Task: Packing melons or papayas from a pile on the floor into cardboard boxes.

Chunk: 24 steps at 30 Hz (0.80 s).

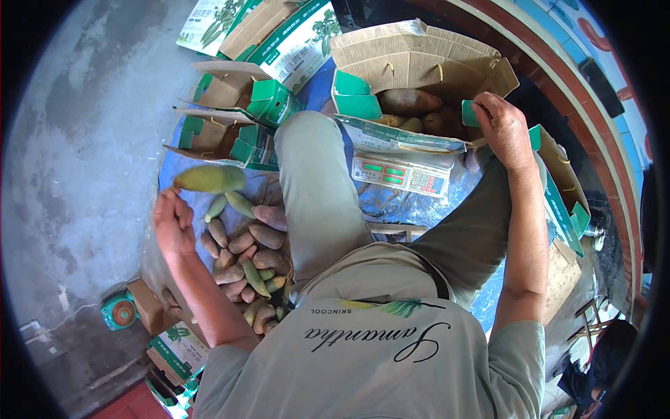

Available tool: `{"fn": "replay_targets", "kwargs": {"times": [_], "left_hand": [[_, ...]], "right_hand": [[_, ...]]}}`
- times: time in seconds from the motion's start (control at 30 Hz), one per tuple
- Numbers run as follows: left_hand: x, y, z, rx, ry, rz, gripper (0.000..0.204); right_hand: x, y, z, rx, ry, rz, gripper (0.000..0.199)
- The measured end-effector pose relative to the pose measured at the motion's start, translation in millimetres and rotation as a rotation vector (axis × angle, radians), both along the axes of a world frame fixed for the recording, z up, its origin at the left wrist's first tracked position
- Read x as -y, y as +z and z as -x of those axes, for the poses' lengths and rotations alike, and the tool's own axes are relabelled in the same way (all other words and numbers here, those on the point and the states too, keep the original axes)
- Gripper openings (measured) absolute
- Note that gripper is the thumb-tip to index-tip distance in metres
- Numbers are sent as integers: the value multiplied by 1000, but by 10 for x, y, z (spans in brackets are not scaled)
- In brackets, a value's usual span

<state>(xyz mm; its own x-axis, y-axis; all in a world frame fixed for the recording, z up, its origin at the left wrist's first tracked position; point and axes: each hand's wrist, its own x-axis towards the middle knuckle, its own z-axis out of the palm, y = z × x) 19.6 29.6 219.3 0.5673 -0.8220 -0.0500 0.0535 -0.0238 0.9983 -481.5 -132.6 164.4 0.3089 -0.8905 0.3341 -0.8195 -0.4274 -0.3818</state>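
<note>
My left hand (173, 216) pinches one end of a long yellow-green gourd-like fruit (213, 179), holding it over a heap of similar produce. The heap (244, 244) beside my left leg mixes brown, rough-skinned pieces with several green ones. My right hand (501, 126) is closed at the right corner of a large open cardboard box (405, 133), its fingers on a green flap (470, 114). Several brown and green pieces (410, 101) lie inside that box. A white digital scale (401, 173) with lit green displays is directly below the box's near side.
Two smaller open boxes (227, 140) stand left of my knee. More printed green-and-white boxes (296, 49) are behind them. Another open box (564, 181) sits at the right. Blue sheeting (373, 202) covers the floor. A teal round device (120, 312) lies at lower left.
</note>
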Motion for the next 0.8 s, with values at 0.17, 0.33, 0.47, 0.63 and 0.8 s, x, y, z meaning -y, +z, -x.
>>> {"fn": "replay_targets", "kwargs": {"times": [0.17, 0.33, 0.47, 0.63, 0.8], "left_hand": [[637, 711, 503, 127, -126, 181, 17], [1260, 1047, 902, 54, -439, 481, 12], [1658, 907, 1490, -76, -505, 412, 12], [1833, 472, 2253, -94, -657, 134, 16], [2059, -138, 2765, -193, -876, -10, 12]], "right_hand": [[-33, -1, 58, 39, -9, 10, 10], [-52, 86, 61, 87, -11, 15, 9], [-96, 93, 141, 132, -39, 14, 9], [-125, 119, 183, 184, -57, -5, 8], [-143, 134, 205, 195, -43, 8, 8]]}}
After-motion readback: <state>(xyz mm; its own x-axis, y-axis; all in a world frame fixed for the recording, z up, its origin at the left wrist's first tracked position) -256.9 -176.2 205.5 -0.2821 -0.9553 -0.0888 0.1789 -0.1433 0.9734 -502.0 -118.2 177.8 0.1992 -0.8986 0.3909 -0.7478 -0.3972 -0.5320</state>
